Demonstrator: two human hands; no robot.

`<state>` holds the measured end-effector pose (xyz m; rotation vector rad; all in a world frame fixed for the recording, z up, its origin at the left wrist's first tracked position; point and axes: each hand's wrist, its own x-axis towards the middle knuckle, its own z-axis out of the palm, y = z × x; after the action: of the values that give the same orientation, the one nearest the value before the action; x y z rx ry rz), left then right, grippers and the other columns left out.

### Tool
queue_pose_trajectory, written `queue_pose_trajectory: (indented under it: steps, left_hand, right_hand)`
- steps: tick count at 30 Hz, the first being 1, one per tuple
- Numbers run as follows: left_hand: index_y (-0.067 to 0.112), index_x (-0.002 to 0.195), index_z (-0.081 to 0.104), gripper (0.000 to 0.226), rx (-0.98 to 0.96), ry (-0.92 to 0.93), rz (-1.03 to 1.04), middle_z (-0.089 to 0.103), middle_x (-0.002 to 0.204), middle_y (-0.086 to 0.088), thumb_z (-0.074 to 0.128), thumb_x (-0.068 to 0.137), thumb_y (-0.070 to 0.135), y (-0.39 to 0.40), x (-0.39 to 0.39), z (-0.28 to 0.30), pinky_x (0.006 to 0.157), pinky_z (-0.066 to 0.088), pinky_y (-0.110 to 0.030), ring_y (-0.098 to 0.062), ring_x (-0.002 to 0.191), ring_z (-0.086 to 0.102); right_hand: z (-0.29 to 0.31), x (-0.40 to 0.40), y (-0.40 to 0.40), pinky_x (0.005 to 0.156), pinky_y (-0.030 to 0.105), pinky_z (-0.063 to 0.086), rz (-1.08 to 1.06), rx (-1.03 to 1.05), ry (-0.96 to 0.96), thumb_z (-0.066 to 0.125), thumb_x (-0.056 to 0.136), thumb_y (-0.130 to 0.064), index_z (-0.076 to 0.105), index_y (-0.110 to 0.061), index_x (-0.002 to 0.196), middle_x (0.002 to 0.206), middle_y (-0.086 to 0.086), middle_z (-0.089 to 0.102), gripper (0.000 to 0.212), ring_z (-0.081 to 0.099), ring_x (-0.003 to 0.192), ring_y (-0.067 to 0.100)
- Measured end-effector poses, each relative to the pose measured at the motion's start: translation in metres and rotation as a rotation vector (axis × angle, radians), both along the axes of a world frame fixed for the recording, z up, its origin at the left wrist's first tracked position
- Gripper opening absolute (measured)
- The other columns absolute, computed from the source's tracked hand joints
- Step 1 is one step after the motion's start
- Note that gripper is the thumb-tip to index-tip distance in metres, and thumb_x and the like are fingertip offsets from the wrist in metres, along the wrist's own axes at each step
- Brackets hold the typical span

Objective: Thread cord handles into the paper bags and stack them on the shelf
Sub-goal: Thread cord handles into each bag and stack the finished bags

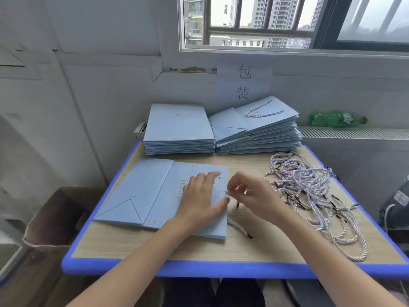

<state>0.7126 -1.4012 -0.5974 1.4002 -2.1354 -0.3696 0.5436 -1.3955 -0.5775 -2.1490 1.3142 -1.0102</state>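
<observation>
A flat light-blue paper bag point(155, 191) lies on the desk with its mouth edge toward the right. My left hand point(202, 200) presses on it, fingers spread near the punched holes. My right hand point(250, 193) pinches the end of a pale twisted cord point(240, 228) at the bag's right edge; the cord trails down onto the desk. A tangled pile of loose cords point(309, 191) lies to the right. At the back stand a stack of bags without handles point(177, 129) and a stack of bags with handles point(261, 129).
The wooden desk has a blue rim point(177, 265). A cardboard box point(55, 220) stands on the floor at the left. A green bottle point(336, 119) lies on the radiator ledge below the window. A dark bag point(396, 207) sits at the right.
</observation>
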Motion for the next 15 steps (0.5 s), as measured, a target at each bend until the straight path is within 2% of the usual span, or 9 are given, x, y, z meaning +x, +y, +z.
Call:
queue_pose_trajectory:
  steps: [2, 4, 5, 8, 10, 13, 15]
  left_hand:
    - [0.028, 0.127, 0.055, 0.05, 0.004, 0.086, -0.054, 0.047, 0.095, 0.007, 0.054, 0.08, 0.048, -0.002, 0.002, 0.0, 0.09, 0.038, -0.03, -0.013, 0.096, 0.045]
    - [0.023, 0.104, 0.069, 0.019, -0.006, 0.098, -0.096, 0.049, 0.084, 0.007, 0.063, 0.087, 0.028, -0.003, 0.003, 0.0, 0.085, 0.041, -0.035, -0.014, 0.087, 0.049]
    - [0.02, 0.094, 0.071, 0.011, -0.022, 0.101, -0.095, 0.053, 0.08, 0.006, 0.063, 0.088, 0.022, -0.003, 0.004, 0.0, 0.082, 0.041, -0.036, -0.014, 0.083, 0.05]
    - [0.016, 0.081, 0.067, 0.012, -0.021, 0.215, 0.011, 0.062, 0.072, 0.002, 0.059, 0.09, 0.015, -0.007, 0.012, 0.004, 0.067, 0.039, -0.026, -0.01, 0.068, 0.052]
    - [0.017, 0.076, 0.063, 0.017, 0.027, 0.31, 0.109, 0.064, 0.067, 0.002, 0.058, 0.091, 0.013, -0.011, 0.02, 0.008, 0.059, 0.038, -0.019, -0.007, 0.063, 0.055]
    - [0.019, 0.075, 0.062, 0.019, 0.094, 0.416, 0.229, 0.064, 0.063, 0.007, 0.056, 0.091, 0.011, -0.018, 0.032, 0.011, 0.058, 0.04, -0.014, 0.005, 0.056, 0.055]
    - [0.022, 0.074, 0.062, 0.023, 0.114, 0.464, 0.272, 0.063, 0.061, 0.009, 0.054, 0.091, 0.008, -0.021, 0.039, 0.012, 0.063, 0.044, -0.019, 0.006, 0.053, 0.055]
  right_hand:
    - [0.004, 0.006, 0.006, 0.054, 0.018, 0.041, 0.082, 0.131, -0.11, 0.063, 0.082, 0.004, 0.054, -0.023, 0.075, 0.065, -0.014, 0.058, 0.029, 0.051, 0.052, 0.005]
    - [0.005, 0.006, 0.007, 0.051, 0.019, 0.037, 0.072, 0.19, -0.131, 0.062, 0.083, 0.0, 0.052, -0.023, 0.077, 0.061, -0.017, 0.057, 0.027, 0.047, 0.05, 0.005]
    - [0.004, 0.004, 0.007, 0.052, 0.02, 0.036, 0.054, 0.216, -0.102, 0.063, 0.083, -0.003, 0.051, -0.025, 0.078, 0.062, -0.016, 0.057, 0.026, 0.045, 0.051, 0.005]
    - [0.004, -0.008, 0.006, 0.058, 0.02, 0.039, 0.008, 0.283, 0.057, 0.063, 0.083, -0.008, 0.05, -0.03, 0.085, 0.071, -0.009, 0.059, 0.025, 0.046, 0.056, 0.002]
    - [0.004, -0.02, 0.003, 0.059, 0.017, 0.037, -0.063, 0.253, 0.173, 0.06, 0.086, -0.01, 0.051, -0.028, 0.089, 0.073, -0.01, 0.057, 0.02, 0.046, 0.059, 0.001]
    - [0.001, -0.034, -0.003, 0.063, 0.024, 0.036, -0.175, 0.137, 0.34, 0.059, 0.09, -0.016, 0.061, -0.017, 0.094, 0.074, -0.012, 0.053, 0.005, 0.046, 0.066, 0.006]
    - [-0.003, -0.042, -0.011, 0.07, 0.03, 0.042, -0.251, 0.102, 0.415, 0.059, 0.09, -0.015, 0.065, -0.011, 0.094, 0.08, -0.005, 0.057, 0.009, 0.051, 0.078, 0.014]
